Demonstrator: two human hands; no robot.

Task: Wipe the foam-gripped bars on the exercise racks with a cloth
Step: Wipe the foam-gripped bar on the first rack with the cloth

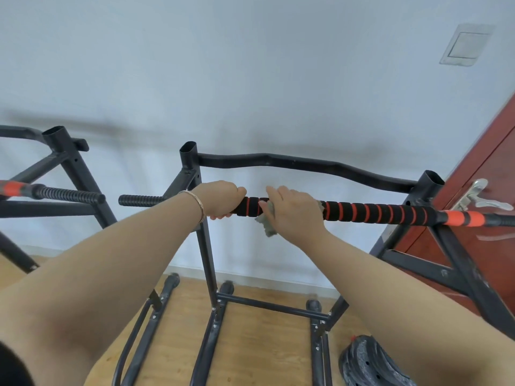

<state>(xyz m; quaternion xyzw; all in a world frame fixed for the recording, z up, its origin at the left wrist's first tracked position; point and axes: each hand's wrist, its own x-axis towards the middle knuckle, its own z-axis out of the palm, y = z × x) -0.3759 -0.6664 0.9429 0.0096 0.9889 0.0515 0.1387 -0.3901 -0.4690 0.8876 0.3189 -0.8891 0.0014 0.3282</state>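
Note:
A black foam-gripped bar with orange rings (373, 213) runs across the black exercise rack (206, 246) at chest height. My left hand (220, 199) grips the bar near its left end, fingers curled round it. Just to the right, my right hand (295, 210) holds a grey cloth (266, 222) wrapped against the bar; a corner of the cloth hangs below. A wavy bare black bar (306, 165) sits behind, at the rack's top.
A second rack (69, 168) with its own foam grip (67, 194) stands to the left. A red-brown door (490, 190) with a metal handle (479, 196) is on the right. A dark perforated shoe (370, 363) lies on the wood floor. White wall behind.

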